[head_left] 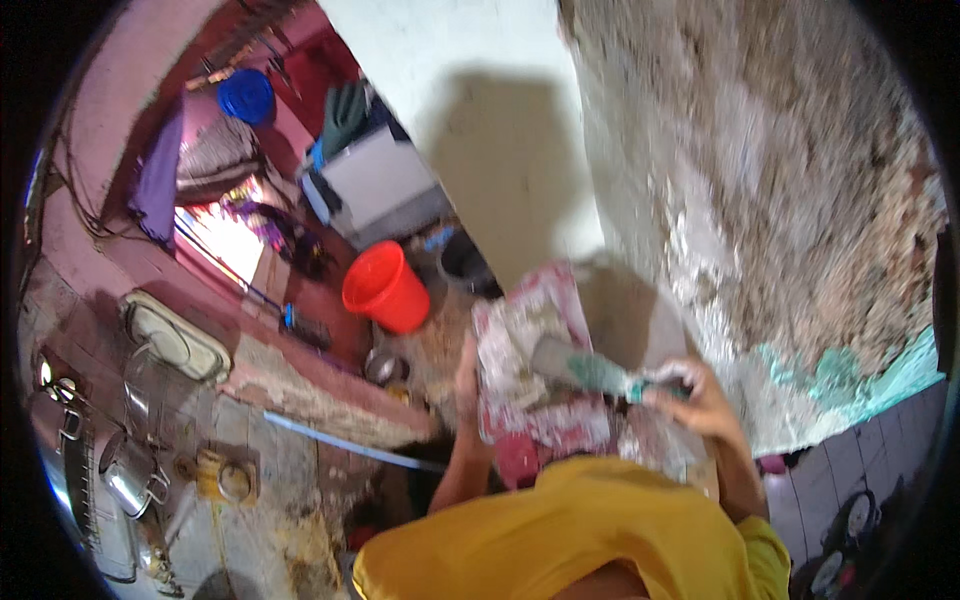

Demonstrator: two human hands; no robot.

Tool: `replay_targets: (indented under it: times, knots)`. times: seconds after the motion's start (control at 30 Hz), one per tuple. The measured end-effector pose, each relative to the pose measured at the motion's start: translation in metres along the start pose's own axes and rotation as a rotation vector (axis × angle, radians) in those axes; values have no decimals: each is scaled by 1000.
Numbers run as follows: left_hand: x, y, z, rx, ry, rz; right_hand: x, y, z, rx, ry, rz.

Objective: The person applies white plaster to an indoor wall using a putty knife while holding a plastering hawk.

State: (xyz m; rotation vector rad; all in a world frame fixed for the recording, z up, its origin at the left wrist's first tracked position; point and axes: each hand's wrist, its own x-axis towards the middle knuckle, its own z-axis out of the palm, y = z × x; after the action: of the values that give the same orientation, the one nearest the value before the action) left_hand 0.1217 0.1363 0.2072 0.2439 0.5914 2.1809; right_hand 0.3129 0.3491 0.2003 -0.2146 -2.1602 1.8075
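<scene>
Trowel over the board, by the rough wall

Board (530, 340), red and smeared with grey plaster, is held up in front of the person's chest, just beside the wall (780, 200). Left hand (466, 375) grips its left edge from below, fingers mostly hidden behind it. Right hand (690, 400) is clenched around the handle of a trowel (590, 370), whose blade lies across the board's middle, touching the plaster. Wall plaster is patchy, with green paint low down. Bucket (385, 288), red, stands well apart on the floor to the left, near a dark pot (462, 258).
</scene>
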Motion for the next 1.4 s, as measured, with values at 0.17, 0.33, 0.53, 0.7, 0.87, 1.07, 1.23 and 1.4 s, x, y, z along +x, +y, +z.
replay_targets:
  times: [0.17, 0.33, 0.53, 0.7, 0.87, 1.07, 1.23, 1.4]
  knots:
    - [4, 20, -51, 66, -140, 150, 4, -5, -2, 43, -58, 113]
    - [-1, 44, -75, -57, -68, 191, 6, -1, 0, -23, -5, 193]
    - [8, 84, -93, 48, 104, 125, 30, 8, 15, 13, 126, 142]
    - [20, 127, -116, 24, 54, -146, 94, 3, 28, -270, -129, 78]
    - [34, 165, -142, 61, 124, -299, 130, 8, 44, -272, -247, 117]
    - [45, 182, -193, 184, 312, -406, 165, 20, 62, -292, -278, 149]
    - [53, 191, -207, 262, 300, -523, 189, 11, 82, -489, -442, 158]
    - [63, 196, -221, 276, 337, -536, 201, 23, 103, -532, -548, 53]
